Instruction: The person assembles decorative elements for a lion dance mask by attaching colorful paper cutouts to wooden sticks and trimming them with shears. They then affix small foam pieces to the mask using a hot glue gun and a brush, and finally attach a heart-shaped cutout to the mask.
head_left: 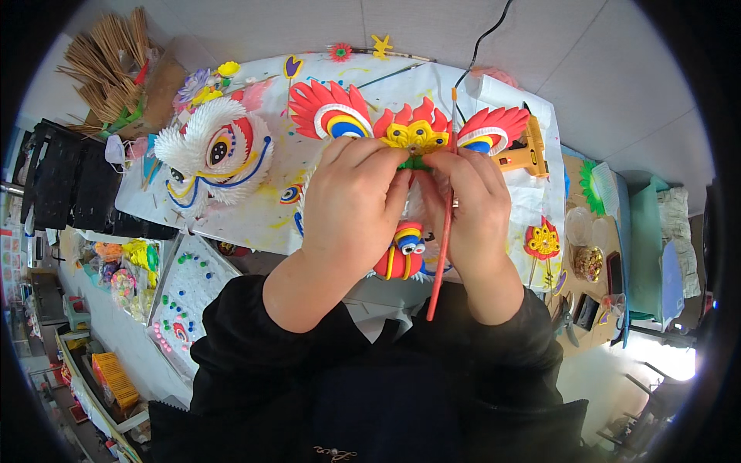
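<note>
Two hands: left hand [351, 202], right hand [472, 207]. One red paintbrush [441, 255] in the right. Two lion-head masks: one [409, 139] under the hands, one white [216, 150] left of them. One yellow glue gun [526, 150] right.

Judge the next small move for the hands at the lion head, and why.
Probably press the yellow flower piece down and hold it: both the left hand and right hand pinch just below it, the red brush sits idle in the right, and the glue gun lies aside.

Bright, even light is falling on the table [255, 220].
Glare is burning out at four o'clock; straight edges are bending toward a black, softly blurring rim.
</note>
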